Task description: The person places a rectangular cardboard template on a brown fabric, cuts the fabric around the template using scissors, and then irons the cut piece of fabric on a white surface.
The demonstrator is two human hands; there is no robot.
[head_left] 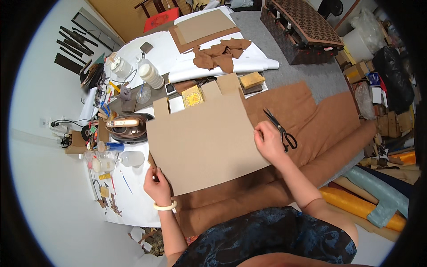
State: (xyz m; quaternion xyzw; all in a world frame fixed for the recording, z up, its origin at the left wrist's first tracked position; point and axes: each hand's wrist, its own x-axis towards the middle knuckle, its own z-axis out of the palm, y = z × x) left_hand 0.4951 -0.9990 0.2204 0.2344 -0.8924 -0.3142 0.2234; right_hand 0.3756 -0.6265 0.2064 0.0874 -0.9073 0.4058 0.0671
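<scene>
A large tan cardboard sheet (204, 147) is held out in front of me, tilted, over the brown suede-like material (262, 196). My left hand (158, 184) pinches its lower left edge; a narrow brown strip shows along that side. My right hand (269, 141) is closed at the sheet's right edge, with the fingertips partly hidden. Just beyond the right hand, black-handled scissors (280, 127) lie on the brown material. The sheet covers part of the table and of the things behind it.
An iron (129, 127) stands left of the sheet, near a clear bottle (131, 159) and white jars (150, 75). Brown scraps (220, 54) and stacked boards (204, 26) lie farther back. A patterned trunk (302, 31) sits back right; rolled materials (360, 207) lean at lower right.
</scene>
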